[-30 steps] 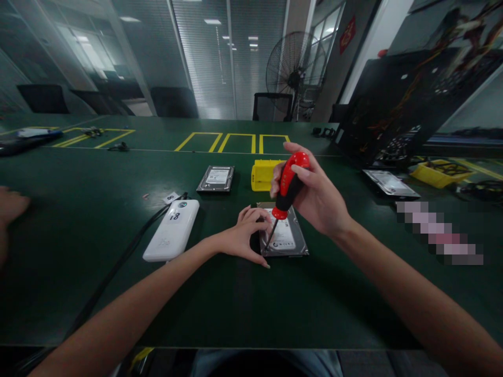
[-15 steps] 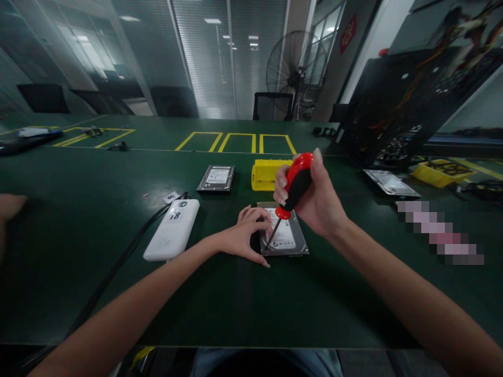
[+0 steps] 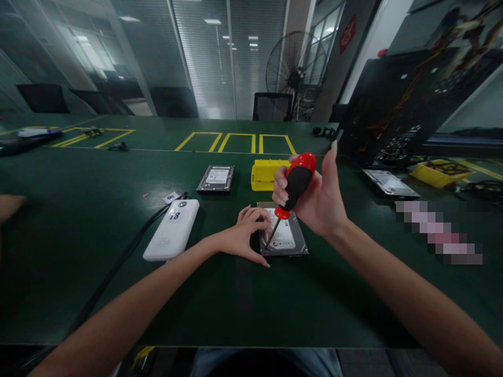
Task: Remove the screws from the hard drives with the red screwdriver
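Observation:
A silver hard drive [image 3: 288,238] with a white label lies flat on the green table [image 3: 236,303] in front of me. My left hand [image 3: 245,235] rests on its left edge, fingers curled and pressing on it. My right hand [image 3: 314,196] grips a screwdriver [image 3: 293,186] with a red and black handle, thumb raised. The shaft slants down to the left and its tip touches the drive near the left edge, beside my left fingers.
A white device [image 3: 173,230] with a black cable lies to the left. A second hard drive [image 3: 216,178] and a yellow box [image 3: 265,174] sit behind. A third drive [image 3: 389,183] and an open black computer case [image 3: 396,104] are at the right. Another person's hand [image 3: 10,204] shows at the far left.
My right hand has turned on the screwdriver handle: the fingers shifted round it and the thumb lifted. The tip stays on the drive. My left hand has not moved.

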`<state>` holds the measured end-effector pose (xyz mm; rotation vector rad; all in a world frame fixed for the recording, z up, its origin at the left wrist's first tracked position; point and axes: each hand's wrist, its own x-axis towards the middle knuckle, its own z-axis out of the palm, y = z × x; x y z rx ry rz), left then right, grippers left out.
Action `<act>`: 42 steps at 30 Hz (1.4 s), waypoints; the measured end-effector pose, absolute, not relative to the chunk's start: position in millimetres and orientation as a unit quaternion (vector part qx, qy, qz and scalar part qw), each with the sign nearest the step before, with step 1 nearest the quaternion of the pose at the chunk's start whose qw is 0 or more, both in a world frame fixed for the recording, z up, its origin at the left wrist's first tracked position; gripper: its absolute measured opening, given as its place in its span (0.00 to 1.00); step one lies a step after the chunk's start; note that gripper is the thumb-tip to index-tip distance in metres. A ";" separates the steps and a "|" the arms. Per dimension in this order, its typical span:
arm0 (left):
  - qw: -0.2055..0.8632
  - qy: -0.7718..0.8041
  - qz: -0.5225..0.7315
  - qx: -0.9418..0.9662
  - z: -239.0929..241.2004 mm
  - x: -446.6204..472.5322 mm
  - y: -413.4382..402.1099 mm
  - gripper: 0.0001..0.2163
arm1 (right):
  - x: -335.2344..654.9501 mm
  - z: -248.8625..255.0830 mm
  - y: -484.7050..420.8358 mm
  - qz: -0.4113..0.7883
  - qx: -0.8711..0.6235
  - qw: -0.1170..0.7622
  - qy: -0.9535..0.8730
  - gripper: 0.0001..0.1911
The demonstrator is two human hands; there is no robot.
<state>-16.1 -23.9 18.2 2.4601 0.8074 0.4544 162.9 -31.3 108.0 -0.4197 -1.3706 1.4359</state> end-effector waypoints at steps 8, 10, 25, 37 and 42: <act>0.246 0.298 0.160 0.908 17.7 -17.1 -22.9 0.26 | 164.3 110.7 -30.4 0.562 -0.214 0.505 -0.619 0.24; 0.247 0.298 0.158 0.908 18.0 -17.2 -23.0 0.26 | 165.6 111.6 -30.3 0.584 -0.211 0.492 -0.610 0.26; 0.249 0.294 0.158 0.909 18.4 -16.3 -23.3 0.25 | 163.2 108.6 -31.1 0.581 -0.195 0.528 -0.588 0.25; 0.260 0.294 0.169 0.904 17.4 -16.7 -22.9 0.24 | 167.1 110.8 -27.2 0.567 -0.227 0.492 -0.621 0.29; 0.250 0.293 0.163 0.908 17.8 -16.4 -23.2 0.24 | 164.8 109.8 -28.8 0.565 -0.195 0.521 -0.609 0.27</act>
